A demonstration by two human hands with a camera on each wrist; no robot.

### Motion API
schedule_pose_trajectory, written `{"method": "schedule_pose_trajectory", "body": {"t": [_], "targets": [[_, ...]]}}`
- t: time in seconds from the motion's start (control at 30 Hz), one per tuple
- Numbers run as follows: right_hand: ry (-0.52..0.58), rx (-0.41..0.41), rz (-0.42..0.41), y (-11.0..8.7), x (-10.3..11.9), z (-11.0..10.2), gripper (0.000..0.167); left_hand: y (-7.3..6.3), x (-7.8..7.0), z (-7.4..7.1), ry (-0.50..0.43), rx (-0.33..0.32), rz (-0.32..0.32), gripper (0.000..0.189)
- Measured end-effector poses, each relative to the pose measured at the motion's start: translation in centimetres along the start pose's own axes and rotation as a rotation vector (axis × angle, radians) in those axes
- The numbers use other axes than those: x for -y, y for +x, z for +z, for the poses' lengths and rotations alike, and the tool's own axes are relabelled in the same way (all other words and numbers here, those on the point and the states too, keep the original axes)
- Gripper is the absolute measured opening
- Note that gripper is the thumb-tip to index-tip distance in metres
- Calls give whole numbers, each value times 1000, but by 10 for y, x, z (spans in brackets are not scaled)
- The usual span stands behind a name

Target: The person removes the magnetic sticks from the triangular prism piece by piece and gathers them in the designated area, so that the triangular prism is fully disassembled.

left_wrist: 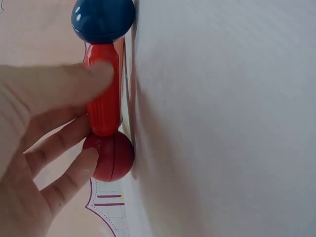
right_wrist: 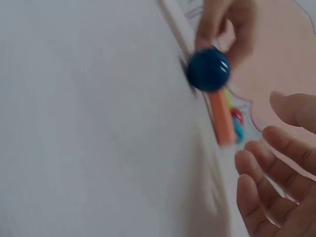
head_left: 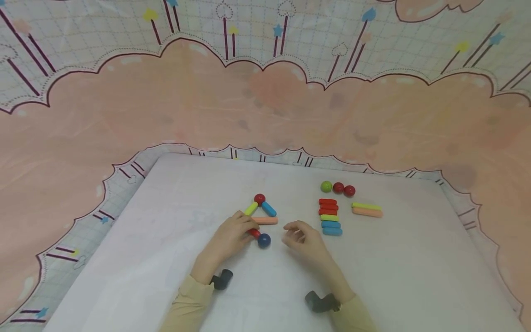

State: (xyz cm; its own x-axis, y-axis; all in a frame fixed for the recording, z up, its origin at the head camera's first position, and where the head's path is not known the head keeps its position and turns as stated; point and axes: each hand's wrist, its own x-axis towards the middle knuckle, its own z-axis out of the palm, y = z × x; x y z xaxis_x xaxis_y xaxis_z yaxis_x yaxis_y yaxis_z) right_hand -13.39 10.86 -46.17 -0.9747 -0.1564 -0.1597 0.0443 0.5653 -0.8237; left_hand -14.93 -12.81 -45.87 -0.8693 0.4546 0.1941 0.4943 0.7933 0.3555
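the left hand point(head_left: 233, 234) pinched the red rod point(left_wrist: 104, 114) set between blue ball point(head_left: 263, 240) and red ball point(left_wrist: 116, 159), seemingly to steady it; the right hand point(head_left: 307, 240), nearby, held nothing, fingers loosely bent.

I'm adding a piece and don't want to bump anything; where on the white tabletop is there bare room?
Bare: the tabletop left of the left hand, and right of the side-by-side long rods.
Crowded: around the left hand, which holds the red rod against the blue ball, and the column of short rods.
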Motion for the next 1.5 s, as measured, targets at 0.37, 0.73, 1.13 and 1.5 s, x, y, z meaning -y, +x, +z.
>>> {"method": "schedule_pose_trajectory", "body": {"t": [0.37, 0.73, 1.13, 1.5], "targets": [[-81, 98, -133, 10, 13, 39, 50, 1, 2, 4, 94, -71, 84, 22], [-85, 52, -163, 12, 7, 33, 35, 5, -7, 13, 143, -140, 163, 17], [-70, 14, -147, 11, -9, 17, 32, 9, -21, 20, 163, -154, 240, 23], [-139, -48, -172, 11, -12, 24, 29, 8, -20, 25, 155, -143, 251, 25]]}}
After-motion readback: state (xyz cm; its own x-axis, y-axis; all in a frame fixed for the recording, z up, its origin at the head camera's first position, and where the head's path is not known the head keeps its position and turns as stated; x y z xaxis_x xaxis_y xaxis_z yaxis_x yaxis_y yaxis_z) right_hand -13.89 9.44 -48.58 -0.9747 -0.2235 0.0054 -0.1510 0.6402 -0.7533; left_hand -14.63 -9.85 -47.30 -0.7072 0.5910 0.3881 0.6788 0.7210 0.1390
